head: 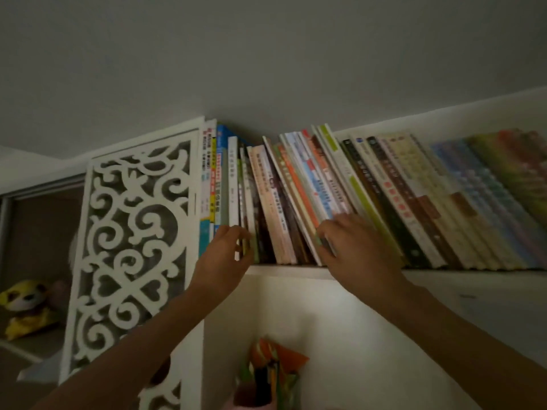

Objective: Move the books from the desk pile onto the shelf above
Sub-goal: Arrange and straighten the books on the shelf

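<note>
Head view is looking up at the shelf (284, 269), where the books (325, 196) are standing in a long row, most of them leaning left. The left hand (225, 258) is reaching up to the thin books at the left end, its fingers curled and pinching the lower spine of a thin green book (247, 220). Just right of that pinch, a pink book (270, 202) and its neighbours are leaning over. The right hand (352, 250) is pressing against the bottom of an orange book (299, 187) and the ones beside it; whether its fingertips are wrapping a spine or only pushing, I cannot tell.

To do this step well, the right hand should probably be holding the leaning stack back while the left is sliding its book fully in, square to the shelf edge, so nothing tips out. Both arms are stretching upward and forward, wrists bent back slightly. The desk pile is out of sight.
</note>
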Demonstrator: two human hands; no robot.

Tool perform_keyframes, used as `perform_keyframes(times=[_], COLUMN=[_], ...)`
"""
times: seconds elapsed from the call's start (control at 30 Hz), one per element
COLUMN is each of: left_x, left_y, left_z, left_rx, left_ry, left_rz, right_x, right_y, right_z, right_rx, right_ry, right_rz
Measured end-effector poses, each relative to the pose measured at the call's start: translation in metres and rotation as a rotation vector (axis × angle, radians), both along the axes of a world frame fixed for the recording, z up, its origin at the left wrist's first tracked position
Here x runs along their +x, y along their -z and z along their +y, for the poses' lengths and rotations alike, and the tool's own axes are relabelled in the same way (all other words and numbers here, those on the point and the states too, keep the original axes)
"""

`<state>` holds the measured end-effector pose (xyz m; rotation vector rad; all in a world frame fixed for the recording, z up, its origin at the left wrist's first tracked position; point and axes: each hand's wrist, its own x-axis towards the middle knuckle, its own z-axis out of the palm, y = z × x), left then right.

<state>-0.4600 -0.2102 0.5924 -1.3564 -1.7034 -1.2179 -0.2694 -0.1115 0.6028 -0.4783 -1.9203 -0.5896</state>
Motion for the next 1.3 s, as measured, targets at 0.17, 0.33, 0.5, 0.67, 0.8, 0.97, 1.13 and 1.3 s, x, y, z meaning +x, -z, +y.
perform_keyframes(times=[0.17,0.33,0.5,0.67,0.8,0.97,1.13,1.3], left_x=[-0.038,-0.023,-0.006,0.008,0.009,0.002,-0.008,-0.009], left_y=[-0.019,-0.041,-0.05,-0.046,-0.045,-0.047,-0.049,-0.049], left_z=[0.015,0.037,0.054,0.068,0.079,0.079,0.071,0.068], left_rx=[0.006,0.093,0.051,0.075,0.092,0.134,0.085,0.051], left_ry=[0.15,0.145,0.021,0.192,0.305,0.255,0.263,0.332], left_rz=[-0.083,-0.014,-0.06,-0.223,-0.281,-0.245,-0.182,-0.236], right_x=[-0.05,-0.066,-0.073,-0.083,-0.105,-0.101,-0.097,-0.09], right_y=[-0.014,-0.017,-0.018,-0.014,-0.014,-0.015,-0.017,-0.022], right_z=[0.007,0.007,0.006,0.014,0.022,0.028,0.023,0.021], right_rx=[0.047,0.094,0.156,0.117,0.082,0.113,0.118,0.149], right_ry=[0.31,0.493,0.449,0.393,0.426,0.361,0.353,0.378], right_rz=[0.238,0.173,0.145,0.22,0.295,0.314,0.359,0.357])
